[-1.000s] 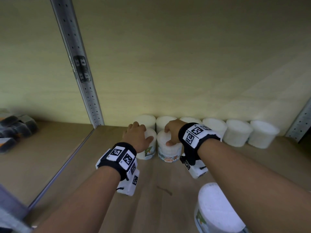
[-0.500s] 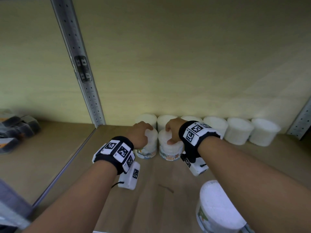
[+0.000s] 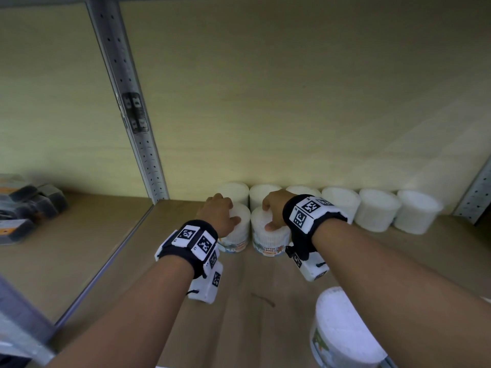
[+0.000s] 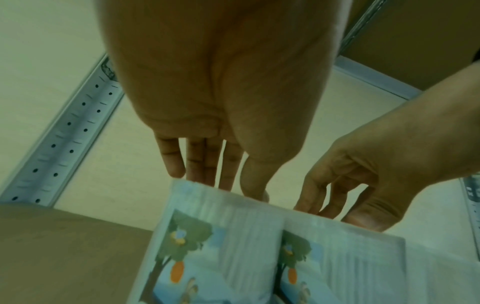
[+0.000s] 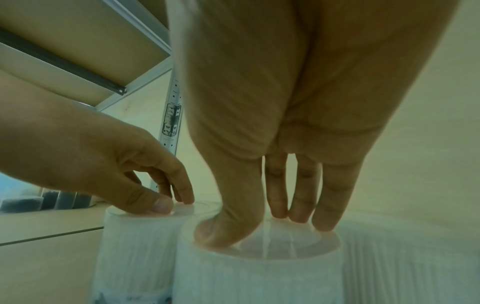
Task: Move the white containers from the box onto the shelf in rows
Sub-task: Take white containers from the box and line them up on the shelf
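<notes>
While each hand, left hand (image 3: 221, 212) and right hand (image 3: 273, 208), rests fingers, slightly bent, atop a tub (image 3: 236, 229) at frame centre on the shelf (image 3: 111, 251), press both squarely back against the rear row (image 3: 377, 208).

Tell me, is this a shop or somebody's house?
Probably a shop or stockroom. A metal upright with peg holes holds the wooden shelf, and many identical white containers labelled cotton buds stand in rows.
</notes>
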### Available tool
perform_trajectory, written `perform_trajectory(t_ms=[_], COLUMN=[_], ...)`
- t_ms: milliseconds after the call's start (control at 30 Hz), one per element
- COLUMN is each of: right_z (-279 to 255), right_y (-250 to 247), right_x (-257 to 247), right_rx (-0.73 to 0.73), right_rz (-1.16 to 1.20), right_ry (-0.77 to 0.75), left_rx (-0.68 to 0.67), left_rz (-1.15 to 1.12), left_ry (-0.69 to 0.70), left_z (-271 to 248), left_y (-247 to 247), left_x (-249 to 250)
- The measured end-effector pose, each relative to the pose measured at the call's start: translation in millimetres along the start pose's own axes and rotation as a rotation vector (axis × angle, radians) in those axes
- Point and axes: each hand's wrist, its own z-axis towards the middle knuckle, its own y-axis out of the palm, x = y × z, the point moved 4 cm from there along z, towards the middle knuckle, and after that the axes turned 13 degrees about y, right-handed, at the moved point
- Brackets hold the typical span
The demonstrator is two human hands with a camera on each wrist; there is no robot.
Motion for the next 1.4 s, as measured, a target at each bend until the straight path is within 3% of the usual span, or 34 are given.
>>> perform_trajectory(t_ms=[167,367,467,567,833,1267,1400], right_z=[-8,-12,-16,-8,-8,-24,-39], right_y=[0,-11,-16,-4,-7,-3,-13], right_x=[-1,1,1,-3,-5,-10,-16], right_rx=[0.019,0.084,0.094,-0.007,0.035,-0.022,0.057], right_rz=[-0.016,-0.084,-0.088,-0.104,-0.137,-0.051,-0.134], right_ry=[-0.05,-0.017,-0.044,0.019,-0.04,-0.041,-0.074], left_rx=[-0.075,0.051,0.03,0.006,-0.087,-0.138,-0.139], left_rz=[-0.061,-0.062,-0.022,-0.068,-0.21,-0.188,-0.142], left_ry=[0.063,0.055,0.027,0.05,0.093,0.077,0.094], left_z=[-1,-5,-6,-7,-10,-15,-26], left_y=[-4,-4,1,-1,-10,-14,-16], left_x=[1,9,11,11,7,9,7])
